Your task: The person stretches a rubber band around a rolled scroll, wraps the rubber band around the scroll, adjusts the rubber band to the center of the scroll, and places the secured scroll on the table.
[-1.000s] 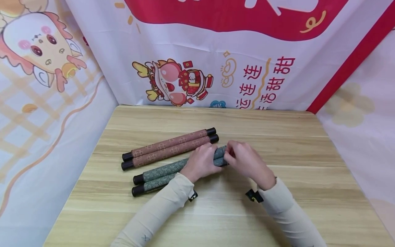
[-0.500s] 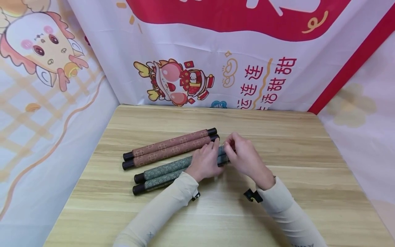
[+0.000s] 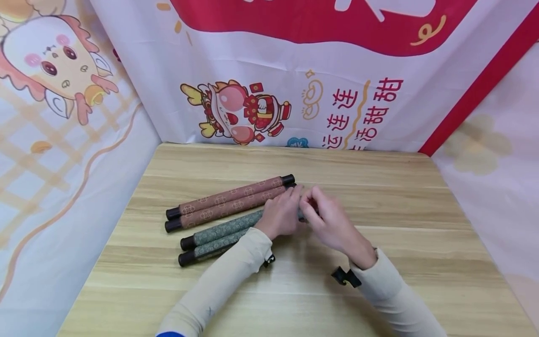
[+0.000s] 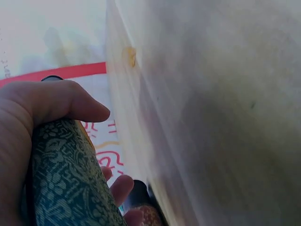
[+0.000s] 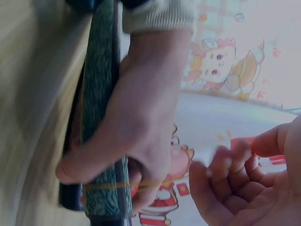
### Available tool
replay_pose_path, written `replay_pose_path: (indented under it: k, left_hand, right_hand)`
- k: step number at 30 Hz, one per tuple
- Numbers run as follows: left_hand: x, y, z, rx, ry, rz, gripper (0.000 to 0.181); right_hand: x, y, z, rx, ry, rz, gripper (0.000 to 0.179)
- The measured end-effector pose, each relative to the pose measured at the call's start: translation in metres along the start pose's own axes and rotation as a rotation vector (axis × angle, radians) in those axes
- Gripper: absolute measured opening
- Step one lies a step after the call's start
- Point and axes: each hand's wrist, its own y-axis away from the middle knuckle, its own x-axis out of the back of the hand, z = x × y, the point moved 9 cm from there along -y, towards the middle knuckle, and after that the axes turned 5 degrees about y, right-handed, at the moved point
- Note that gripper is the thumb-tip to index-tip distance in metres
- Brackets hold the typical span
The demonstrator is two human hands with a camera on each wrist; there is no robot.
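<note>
A green patterned hanging scroll [image 3: 227, 229], rolled from both ends into two side-by-side rolls with black knobs, lies slanted on the table. My left hand [image 3: 281, 215] grips it near its right end; in the left wrist view the thumb lies across the green cloth [image 4: 66, 174]. Around that end runs a thin yellowish rubber band [image 5: 106, 186], which stretches away from the scroll in the right wrist view. My right hand [image 3: 332, 222] pulls the band with curled fingers, thumb and forefinger close together. The fingertips hide the band's far end.
Just behind the green scroll lies a reddish-brown scroll [image 3: 236, 199], also in two rolls with black knobs. The wooden table [image 3: 400, 196] meets a printed cloth backdrop [image 3: 261, 61] at its far edge. More printed cloth hangs at both sides.
My left hand has shifted slightly to the right and up along the green scroll, covering more of its right end. My right hand stays by that end, its fingers now more curled.
</note>
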Motion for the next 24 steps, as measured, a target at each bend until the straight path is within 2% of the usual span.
replay_pose_path:
  k: [7, 12, 14, 18, 21, 24]
  left_hand:
    - [0.009, -0.011, -0.016, 0.046, 0.094, -0.02, 0.09]
    - [0.022, -0.02, -0.026, 0.044, 0.149, -0.019, 0.069]
    - [0.03, -0.024, -0.03, 0.045, 0.182, -0.014, 0.06]
    - [0.051, -0.028, -0.038, 0.058, 0.256, 0.002, 0.062]
    - [0.071, -0.029, -0.041, 0.044, 0.322, 0.011, 0.059]
    - [0.09, -0.027, -0.041, 0.005, 0.425, -0.009, 0.054]
  right_hand:
    - [-0.009, 0.011, -0.016, 0.046, -0.011, -0.075, 0.012]
    - [-0.01, 0.017, -0.027, 0.066, -0.012, -0.1, 0.014]
    - [-0.01, 0.019, -0.03, 0.075, -0.013, -0.108, 0.015]
    - [-0.01, 0.02, -0.028, 0.068, 0.002, -0.112, 0.015]
    - [-0.01, 0.018, -0.018, 0.037, 0.029, -0.11, 0.014]
    - [-0.012, 0.014, 0.001, -0.011, 0.05, -0.125, 0.012]
